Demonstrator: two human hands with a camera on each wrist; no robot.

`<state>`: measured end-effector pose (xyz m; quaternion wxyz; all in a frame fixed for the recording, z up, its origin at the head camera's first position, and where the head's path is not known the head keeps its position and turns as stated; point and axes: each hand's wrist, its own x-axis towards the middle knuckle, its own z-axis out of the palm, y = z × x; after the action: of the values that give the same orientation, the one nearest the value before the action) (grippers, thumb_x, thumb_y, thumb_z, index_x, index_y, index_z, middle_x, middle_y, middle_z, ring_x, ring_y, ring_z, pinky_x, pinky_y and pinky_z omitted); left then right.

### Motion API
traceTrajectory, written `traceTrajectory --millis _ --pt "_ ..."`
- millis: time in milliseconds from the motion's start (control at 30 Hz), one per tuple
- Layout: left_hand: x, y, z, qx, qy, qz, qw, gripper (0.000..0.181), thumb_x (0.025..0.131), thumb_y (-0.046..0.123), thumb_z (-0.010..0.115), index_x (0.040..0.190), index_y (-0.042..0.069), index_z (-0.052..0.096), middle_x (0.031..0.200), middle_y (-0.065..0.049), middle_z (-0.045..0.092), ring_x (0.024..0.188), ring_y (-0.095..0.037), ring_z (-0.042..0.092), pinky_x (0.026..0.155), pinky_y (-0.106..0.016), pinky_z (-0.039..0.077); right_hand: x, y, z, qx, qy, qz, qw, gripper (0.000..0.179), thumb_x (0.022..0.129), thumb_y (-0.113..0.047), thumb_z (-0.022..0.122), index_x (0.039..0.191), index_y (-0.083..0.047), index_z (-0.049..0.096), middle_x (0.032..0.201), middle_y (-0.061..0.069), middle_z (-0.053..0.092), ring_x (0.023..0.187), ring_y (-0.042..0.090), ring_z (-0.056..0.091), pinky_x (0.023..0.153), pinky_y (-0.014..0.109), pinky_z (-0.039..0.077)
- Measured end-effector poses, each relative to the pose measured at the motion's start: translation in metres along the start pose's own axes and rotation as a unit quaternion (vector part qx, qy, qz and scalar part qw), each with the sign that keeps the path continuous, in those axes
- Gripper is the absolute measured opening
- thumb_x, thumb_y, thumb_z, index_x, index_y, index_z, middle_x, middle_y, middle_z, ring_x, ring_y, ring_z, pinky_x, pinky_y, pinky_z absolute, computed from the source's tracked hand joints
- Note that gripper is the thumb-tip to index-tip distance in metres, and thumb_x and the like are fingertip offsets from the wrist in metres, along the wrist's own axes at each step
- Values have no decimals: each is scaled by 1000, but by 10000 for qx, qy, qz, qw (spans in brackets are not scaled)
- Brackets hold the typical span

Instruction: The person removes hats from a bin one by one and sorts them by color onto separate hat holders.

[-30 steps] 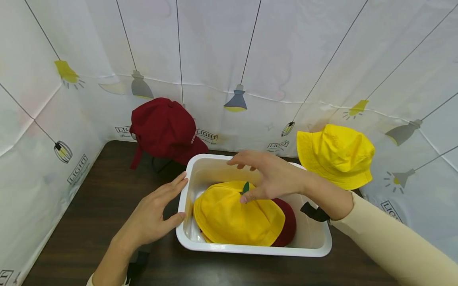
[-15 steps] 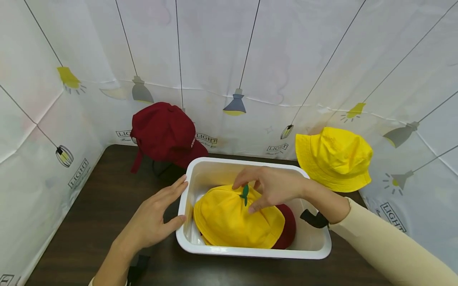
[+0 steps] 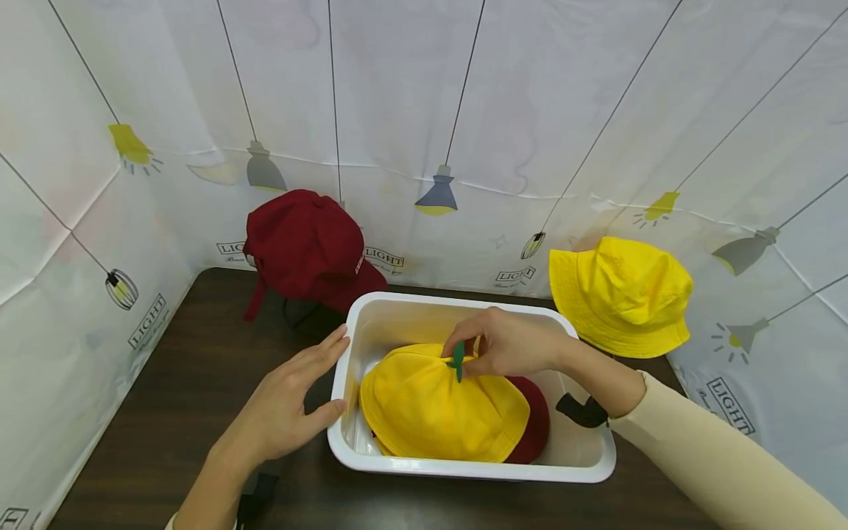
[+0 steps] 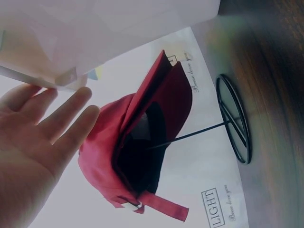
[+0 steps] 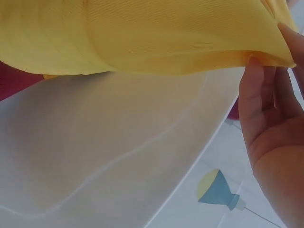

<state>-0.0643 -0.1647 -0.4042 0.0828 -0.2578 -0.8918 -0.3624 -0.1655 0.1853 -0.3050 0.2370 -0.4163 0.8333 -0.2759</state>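
My right hand (image 3: 506, 344) pinches the crown of a yellow bucket hat (image 3: 437, 412) beside its green leaf sprout (image 3: 458, 361). In the right wrist view the thumb and fingers of the right hand (image 5: 278, 114) close on a fold of the yellow cloth (image 5: 190, 33). The hat lies in a white plastic bin (image 3: 470, 468), over a dark red cap (image 3: 532, 419) whose brim shows at its right. With fingers spread, my left hand (image 3: 285, 401) rests against the bin's left rim; the left wrist view shows the left hand's fingertips (image 4: 83, 95) at the bin wall.
Behind the bin at left, another dark red cap (image 3: 305, 246) sits on a black wire stand (image 4: 232, 118). A second yellow bucket hat (image 3: 623, 294) stands at the back right. Printed white sheets (image 3: 397, 88) wall the dark wooden table (image 3: 172, 375).
My right hand has come down into the bin and its thumb and fingers have closed on the hat's crown, lifting the cloth slightly. The left hand stays at the rim.
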Motion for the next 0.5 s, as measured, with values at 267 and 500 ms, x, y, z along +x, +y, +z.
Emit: traceTrajectory --millis 267,500 --pt "1 -2 0 8 19 30 10000 78 92 27 75 162 16 42 169 5 33 147 -25 46 112 -59 44 -5 -2 -4 214 199 -257 9992 24 90 -4 80 111 -14 80 102 -10 74 90 14 67 83 34 62" --pt "1 -2 0 24 34 75 10000 77 92 27 75 162 15 43 169 5 33 147 -25 46 113 -59 43 -11 -8 -8 205 376 -146 9990 21 90 -4 79 108 -15 79 99 -11 74 86 15 68 77 33 62"
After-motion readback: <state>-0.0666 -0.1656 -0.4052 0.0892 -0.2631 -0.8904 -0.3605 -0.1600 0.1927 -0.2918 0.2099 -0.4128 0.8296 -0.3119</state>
